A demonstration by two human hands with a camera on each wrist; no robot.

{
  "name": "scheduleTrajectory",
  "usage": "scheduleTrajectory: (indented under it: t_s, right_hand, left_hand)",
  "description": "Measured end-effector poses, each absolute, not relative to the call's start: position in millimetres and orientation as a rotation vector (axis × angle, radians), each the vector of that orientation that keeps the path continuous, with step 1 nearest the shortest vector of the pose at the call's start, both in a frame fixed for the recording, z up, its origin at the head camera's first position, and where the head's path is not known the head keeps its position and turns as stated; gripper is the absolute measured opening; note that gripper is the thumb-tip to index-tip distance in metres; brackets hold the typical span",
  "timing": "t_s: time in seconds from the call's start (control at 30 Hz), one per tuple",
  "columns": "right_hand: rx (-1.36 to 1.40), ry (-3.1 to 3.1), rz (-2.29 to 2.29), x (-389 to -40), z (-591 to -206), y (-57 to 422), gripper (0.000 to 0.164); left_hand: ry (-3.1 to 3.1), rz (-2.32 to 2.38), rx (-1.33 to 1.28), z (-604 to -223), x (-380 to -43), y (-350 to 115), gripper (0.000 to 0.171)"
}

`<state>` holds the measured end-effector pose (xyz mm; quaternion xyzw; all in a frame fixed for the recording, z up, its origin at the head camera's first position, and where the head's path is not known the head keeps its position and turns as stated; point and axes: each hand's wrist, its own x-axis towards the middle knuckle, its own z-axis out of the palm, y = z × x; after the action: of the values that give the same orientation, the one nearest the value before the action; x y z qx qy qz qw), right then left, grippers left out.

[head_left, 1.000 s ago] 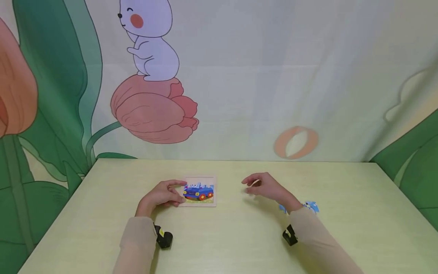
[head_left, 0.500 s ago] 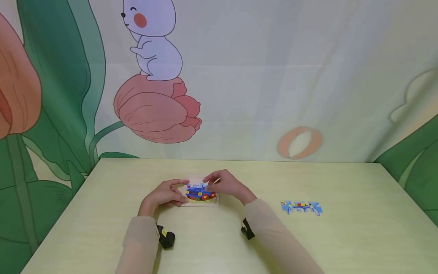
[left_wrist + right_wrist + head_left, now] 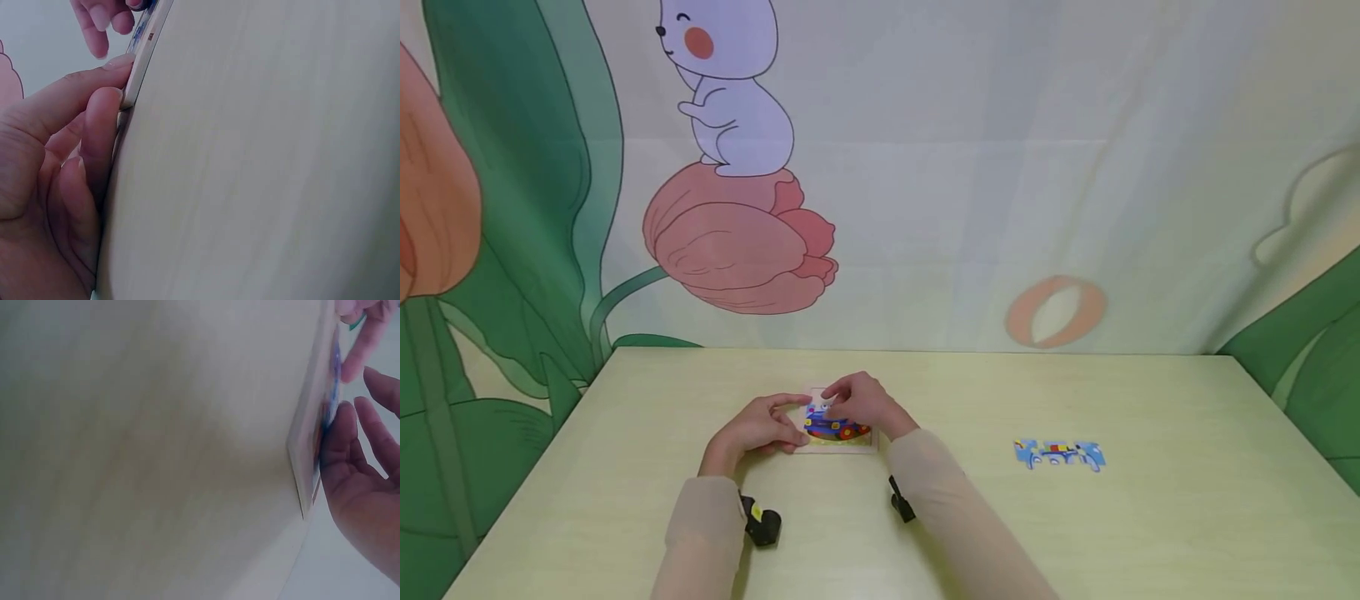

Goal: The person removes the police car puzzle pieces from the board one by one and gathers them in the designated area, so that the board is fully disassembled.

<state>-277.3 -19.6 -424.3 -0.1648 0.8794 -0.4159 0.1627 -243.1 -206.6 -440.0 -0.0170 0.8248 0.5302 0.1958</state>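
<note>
A small wooden puzzle board [image 3: 850,451] with a blue truck picture lies at the table's middle left. My left hand [image 3: 760,423] grips its left side. In the left wrist view, the thumb lies on top of the board's corner [image 3: 139,81], and a finger bears against its edge. My right hand [image 3: 865,402] is over the upper part of the picture, fingers bent down. The right wrist view shows a fingertip of the right hand [image 3: 359,481] touching the picture side of the board [image 3: 304,440]. Whether those fingers pinch a piece is hidden.
Several light-blue puzzle pieces [image 3: 1060,454] lie in a row on the pale wooden table [image 3: 1150,517], right of the board. A curtain [image 3: 925,208] with flowers and a white animal hangs behind the far edge. Black wrist cameras sit under both sleeves.
My right hand has moved left from the table beside the board onto the picture, then a little farther left across it. The left hand stays at the board's left side.
</note>
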Motion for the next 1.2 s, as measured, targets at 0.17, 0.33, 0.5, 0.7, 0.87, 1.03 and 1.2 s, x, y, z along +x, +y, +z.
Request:
scheduleTrajectory:
  t_s: [0.17,0.33,0.5,0.7,0.87,1.03,1.2]
  right_hand:
    - [-0.440,2.553,-1.119,-276,-423,-26,0.021]
    - [-0.379,2.559,-1.061,-274,-422,-31,0.019]
    - [-0.392,2.612,-1.003,-272,-422,-34,0.020]
    - [-0.486,2.709,-0.919,-269,-420,-36,0.020]
    - [-0.499,2.705,-0.992,-265,-418,-35,0.022]
    - [-0.476,2.627,-1.132,-264,-418,-33,0.023]
    - [-0.470,2.602,-1.187,-265,-421,-32,0.023]
  left_hand:
    - [2.304,1.493,-0.050,-441,-243,-208,0.059]
    - [2.301,1.485,-0.020,-441,-242,-209,0.061]
    - [2.296,1.499,0.007,-440,-241,-209,0.061]
    - [2.274,1.533,0.020,-440,-242,-208,0.062]
    - [2.276,1.523,0.003,-440,-242,-208,0.063]
    - [2.280,1.518,0.007,-441,-243,-209,0.064]
    - [2.288,1.508,0.014,-440,-243,-209,0.063]
